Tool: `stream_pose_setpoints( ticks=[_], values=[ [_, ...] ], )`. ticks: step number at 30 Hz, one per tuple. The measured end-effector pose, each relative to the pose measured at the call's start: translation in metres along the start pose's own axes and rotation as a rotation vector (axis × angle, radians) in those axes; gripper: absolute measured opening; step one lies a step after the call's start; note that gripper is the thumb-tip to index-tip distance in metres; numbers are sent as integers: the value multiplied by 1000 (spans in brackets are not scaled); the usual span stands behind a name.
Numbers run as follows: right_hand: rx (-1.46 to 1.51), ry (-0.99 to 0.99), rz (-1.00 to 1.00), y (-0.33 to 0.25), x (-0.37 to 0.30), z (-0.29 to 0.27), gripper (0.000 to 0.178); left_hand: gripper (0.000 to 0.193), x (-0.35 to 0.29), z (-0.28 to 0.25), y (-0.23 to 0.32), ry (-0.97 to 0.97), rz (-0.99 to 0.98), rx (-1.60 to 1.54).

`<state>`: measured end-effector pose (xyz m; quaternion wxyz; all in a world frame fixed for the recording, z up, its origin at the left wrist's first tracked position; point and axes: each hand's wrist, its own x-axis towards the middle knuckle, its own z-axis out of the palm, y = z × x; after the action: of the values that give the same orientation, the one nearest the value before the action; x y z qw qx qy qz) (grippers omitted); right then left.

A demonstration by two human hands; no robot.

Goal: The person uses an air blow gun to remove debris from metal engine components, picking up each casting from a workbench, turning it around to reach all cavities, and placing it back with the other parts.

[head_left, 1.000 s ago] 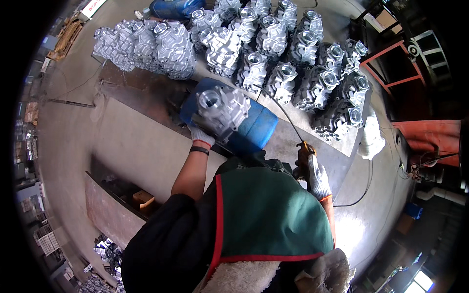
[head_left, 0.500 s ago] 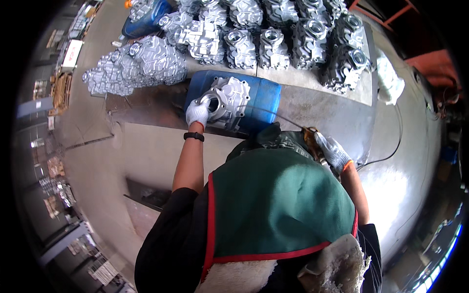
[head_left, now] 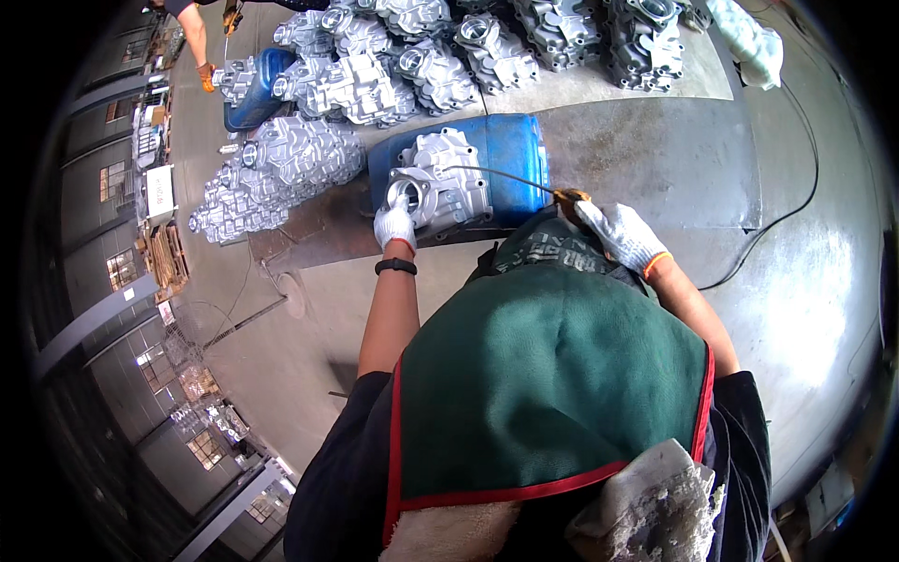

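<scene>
A silver metal gearbox housing (head_left: pixel 448 187) lies on a blue plastic drum (head_left: pixel 517 155) in front of me. My left hand (head_left: pixel 395 225), in a white knit glove, grips the rim of the housing's round opening. In my right hand (head_left: pixel 620 234), also gloved, is a yellow-brown hand tool (head_left: pixel 569 199) with a long thin rod (head_left: pixel 510 175). The rod reaches left across the drum, and its tip is over or against the top of the housing; contact cannot be made out. My right fingers are wrapped round the tool's body, partly hidden.
Several similar housings (head_left: pixel 557 33) stand in rows beyond the drum, with more piled at the left (head_left: pixel 281 159). A co-worker's orange-gloved hand (head_left: pixel 207 77) is by another blue drum (head_left: pixel 255 103) at the far left. A black hose (head_left: pixel 813 178) curves along the right floor.
The whole view has shifted and turned, bringing a co-worker's arms in at the top left. My left hand stays on the housing; my right hand and the tool appear higher, nearer the drum.
</scene>
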<state>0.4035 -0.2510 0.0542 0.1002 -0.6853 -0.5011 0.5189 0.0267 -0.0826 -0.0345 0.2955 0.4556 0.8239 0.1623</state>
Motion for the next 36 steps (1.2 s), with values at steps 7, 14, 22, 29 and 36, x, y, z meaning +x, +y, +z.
stream_pose_setpoints(
  ticks=[7,14,22,29,36],
  values=[
    [348,-90,23,45,-37,-26,53,36,33,-33,4,-226,272,123],
    [475,95,157,12,-35,-26,63,35,65,-56,50,-476,802,454],
    [101,108,45,-5,10,14,60,62,58,-27,87,-243,1140,924],
    [127,141,-124,-27,27,24,57,82,55,-24,78,-117,1050,825],
    [143,157,-149,-36,40,26,56,85,52,-26,79,-143,1006,772]
  ],
)
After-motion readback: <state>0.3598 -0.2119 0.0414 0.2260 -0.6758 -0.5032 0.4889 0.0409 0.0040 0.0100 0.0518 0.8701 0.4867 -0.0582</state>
